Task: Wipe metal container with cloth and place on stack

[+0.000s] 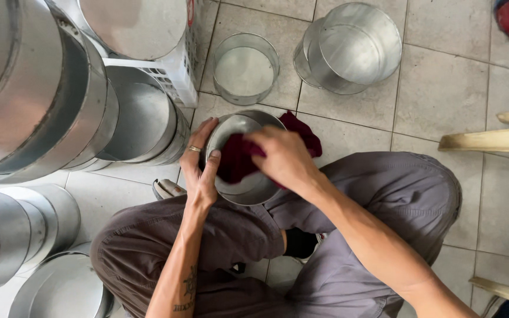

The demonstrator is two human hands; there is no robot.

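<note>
Steadying a round, shiny metal tin (254, 189), probably light, stiff and slippery, over the lap above the tiled floor (443, 94), left hand (200, 168) clasping its rim, right hand (281, 156) clenching a soft dark red cloth (237, 159) inside it.

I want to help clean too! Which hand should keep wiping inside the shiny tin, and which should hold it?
Probably the right hand: it presses the dark red cloth inside the round metal tin. The left hand has its grip on the tin's rim, so it is better placed for holding.
</note>
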